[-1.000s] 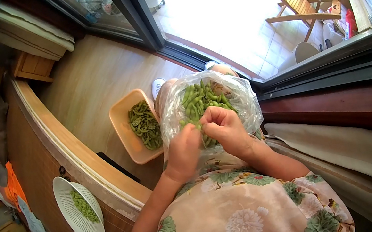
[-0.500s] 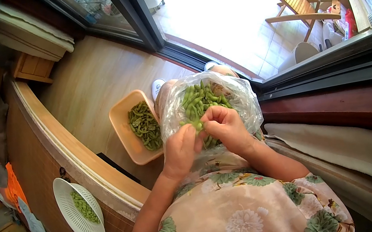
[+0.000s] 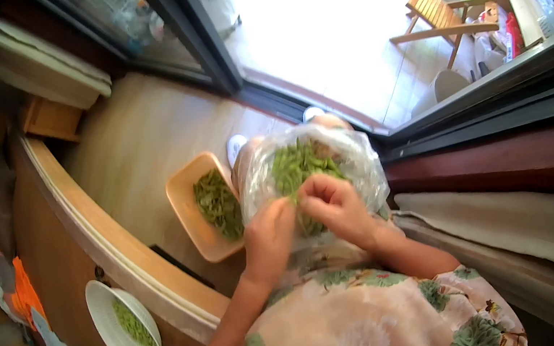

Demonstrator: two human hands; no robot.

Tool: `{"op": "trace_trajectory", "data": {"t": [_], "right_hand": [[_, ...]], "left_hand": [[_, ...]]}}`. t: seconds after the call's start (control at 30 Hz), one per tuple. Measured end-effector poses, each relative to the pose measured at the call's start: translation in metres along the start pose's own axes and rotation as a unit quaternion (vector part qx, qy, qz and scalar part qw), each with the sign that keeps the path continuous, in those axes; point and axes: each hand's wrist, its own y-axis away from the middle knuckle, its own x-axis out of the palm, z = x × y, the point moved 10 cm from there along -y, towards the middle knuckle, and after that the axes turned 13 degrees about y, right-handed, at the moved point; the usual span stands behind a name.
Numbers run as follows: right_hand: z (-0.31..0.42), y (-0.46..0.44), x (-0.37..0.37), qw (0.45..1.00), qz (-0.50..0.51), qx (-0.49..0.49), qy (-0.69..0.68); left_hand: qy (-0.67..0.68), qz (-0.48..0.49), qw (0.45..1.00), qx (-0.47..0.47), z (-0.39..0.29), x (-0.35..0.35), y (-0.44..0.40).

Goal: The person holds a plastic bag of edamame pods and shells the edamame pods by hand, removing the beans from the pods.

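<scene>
A clear plastic bag (image 3: 363, 169) lies open on the lap, with many green bean pods (image 3: 299, 163) inside. Over its near part, my left hand (image 3: 269, 236) and my right hand (image 3: 334, 209) almost meet at the fingertips. Both are closed in a pinch around a green pod, which is small and blurred between them. Left of the bag, an orange-pink basin (image 3: 190, 220) on the floor holds darker green pods (image 3: 218, 203). Further left, a white strainer bowl (image 3: 106, 322) contains light green beans (image 3: 133, 323).
The bowl stands on a brown mat-covered seat (image 3: 56, 232) with a curved wooden edge. Orange cloth (image 3: 22, 289) lies at its far left. A sliding door frame (image 3: 272, 100) crosses ahead, and a wooden chair (image 3: 436, 5) stands beyond it.
The whole view has shifted, so the bag, basin and bowl appear slightly lower, with more blur. My hands remain pinched together over the bag.
</scene>
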Motion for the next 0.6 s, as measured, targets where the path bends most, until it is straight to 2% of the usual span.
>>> {"op": "trace_trajectory", "data": {"t": [0.03,0.17,0.27,0.37,0.47,0.6], "right_hand": [[0.005,0.0,-0.001,1.0,-0.006,-0.019,0.018],[0.004,0.002,0.002,1.0,0.006,-0.021,0.013],[-0.001,-0.001,0.004,0.999,0.022,-0.015,-0.03],[-0.001,0.001,0.002,1.0,0.006,-0.012,-0.013],[0.007,0.002,-0.004,0.998,-0.031,-0.054,0.007],[0.015,0.006,-0.005,0.999,-0.023,-0.047,0.009]], "left_hand": [[-0.036,0.0,0.998,0.047,-0.011,0.0,-0.003],[-0.019,0.005,0.998,0.058,-0.014,-0.002,-0.005],[-0.005,0.015,0.999,0.032,-0.008,-0.001,-0.004],[0.03,0.004,1.0,0.004,-0.003,0.001,-0.003],[0.038,0.019,0.999,-0.021,0.002,0.005,-0.002],[0.107,0.008,0.992,-0.069,0.024,0.002,0.002]]}}
